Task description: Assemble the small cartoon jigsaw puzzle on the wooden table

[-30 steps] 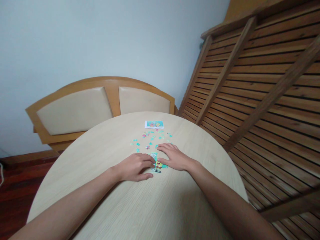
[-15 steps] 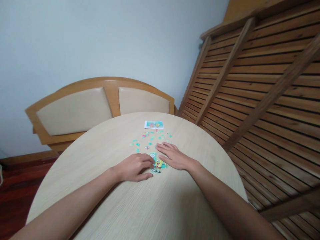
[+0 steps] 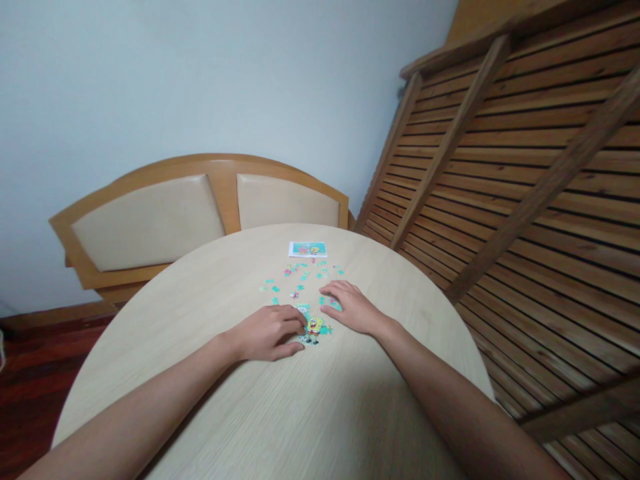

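A small joined patch of a cartoon puzzle (image 3: 314,327), yellow figure on teal, lies on the round pale wooden table (image 3: 280,407). My left hand (image 3: 267,333) rests beside its left edge, fingers curled, fingertips touching the patch. My right hand (image 3: 350,308) lies to the right of the patch, fingers bent over a teal piece (image 3: 336,305). Several loose teal and pink pieces (image 3: 300,277) are scattered beyond both hands. A reference picture card (image 3: 308,249) lies farther back.
A curved wooden bench with two beige cushions (image 3: 200,213) stands behind the table against a pale blue wall. A slatted wooden frame (image 3: 520,173) leans along the right side. Dark red floor (image 3: 30,373) shows at the left.
My right hand has drawn back from the joined patch and shifted up and right onto a loose teal piece. My left hand has stayed at the patch's left edge.
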Available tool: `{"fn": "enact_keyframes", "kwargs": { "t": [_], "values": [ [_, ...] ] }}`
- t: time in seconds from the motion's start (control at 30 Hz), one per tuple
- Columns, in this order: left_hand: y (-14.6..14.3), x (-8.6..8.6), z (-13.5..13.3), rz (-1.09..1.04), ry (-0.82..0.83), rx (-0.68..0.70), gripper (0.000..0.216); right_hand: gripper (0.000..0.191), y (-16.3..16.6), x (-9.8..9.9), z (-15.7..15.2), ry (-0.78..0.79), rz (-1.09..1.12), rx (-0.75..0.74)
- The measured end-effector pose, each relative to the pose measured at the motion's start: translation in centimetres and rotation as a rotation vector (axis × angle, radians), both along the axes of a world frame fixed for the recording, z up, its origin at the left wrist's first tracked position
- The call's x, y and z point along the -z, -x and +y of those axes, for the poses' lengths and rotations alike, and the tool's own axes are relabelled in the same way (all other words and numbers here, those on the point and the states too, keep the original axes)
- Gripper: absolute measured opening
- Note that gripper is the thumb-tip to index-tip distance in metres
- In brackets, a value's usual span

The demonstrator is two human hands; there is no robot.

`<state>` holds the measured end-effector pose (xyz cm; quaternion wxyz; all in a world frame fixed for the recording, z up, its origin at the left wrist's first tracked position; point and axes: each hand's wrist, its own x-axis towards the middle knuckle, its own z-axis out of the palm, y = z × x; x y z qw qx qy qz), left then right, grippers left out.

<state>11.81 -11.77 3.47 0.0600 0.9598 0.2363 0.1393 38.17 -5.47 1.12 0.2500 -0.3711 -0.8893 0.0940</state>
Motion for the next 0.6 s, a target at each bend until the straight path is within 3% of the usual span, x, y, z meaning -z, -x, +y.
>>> {"fn": "enact_keyframes", "kwargs": {
  "t": [0.17, 0.47, 0.6],
  "values": [
    [-0.1, 0.0, 0.0, 0.004, -0.004, 0.000, 0.025, 0.028, 0.4, 0.1, -0.1, -0.008, -0.008, 0.054],
    [0.0, 0.0, 0.1, 0.019, -0.028, -0.014, 0.025, 0.026, -1.5, -0.7, 0.2, 0.087, -0.085, -0.181],
    [0.0, 0.0, 0.1, 0.036, -0.029, -0.024, 0.024, 0.027, -1.8, -1.1, 0.2, 0.130, -0.093, -0.201]
  ]
}}
